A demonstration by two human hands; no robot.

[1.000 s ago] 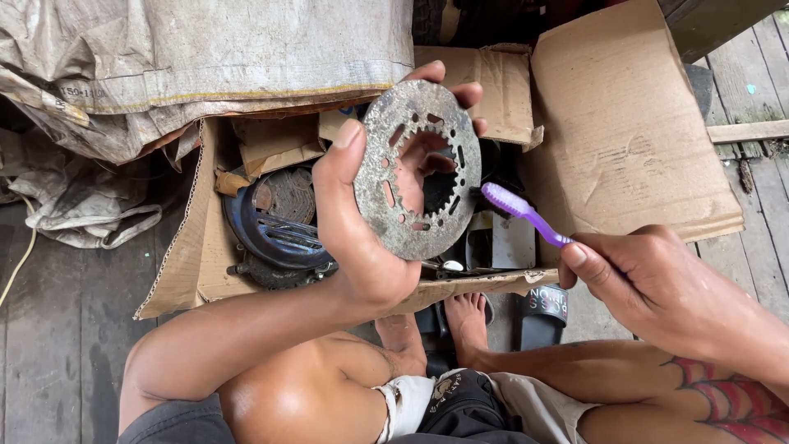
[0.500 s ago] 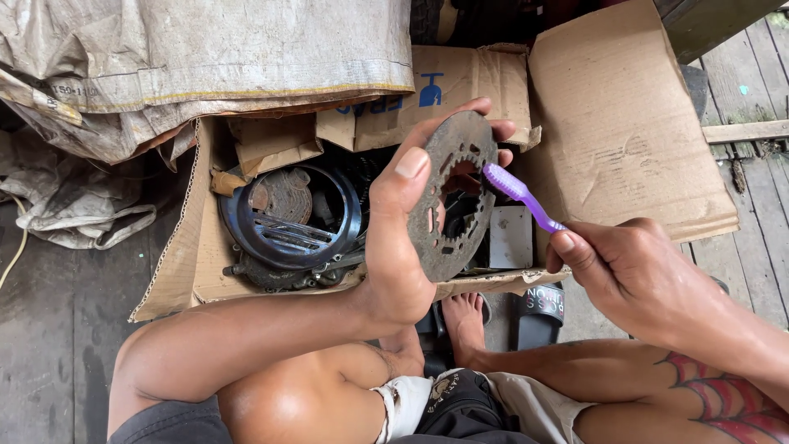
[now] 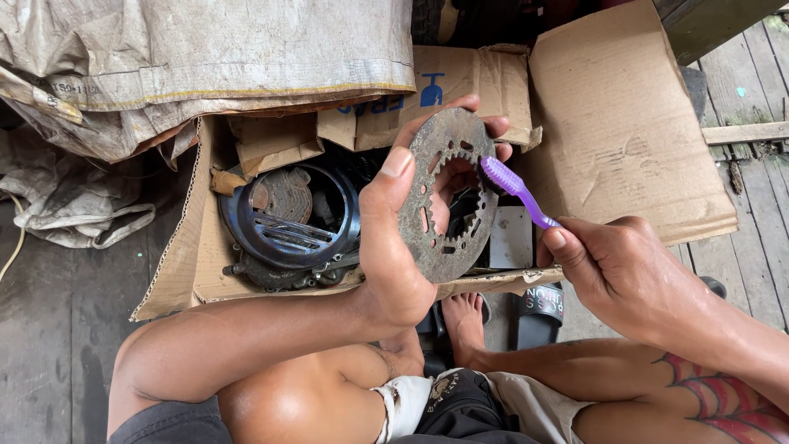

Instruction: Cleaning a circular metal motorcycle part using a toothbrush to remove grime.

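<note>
Rusty grey metal, a toothed clutch plate (image 3: 444, 197) stands nearly on edge above the open cardboard box (image 3: 177, 279), pinched at its rim by the left hand (image 3: 394, 247), thumb on the near face and fingers curled behind. The right hand (image 3: 616, 275) pinches the handle of a purple toothbrush (image 3: 514, 187), whose head touches the plate's right inner edge. In the box's left half lies a dark round engine cover (image 3: 288, 222).
</note>
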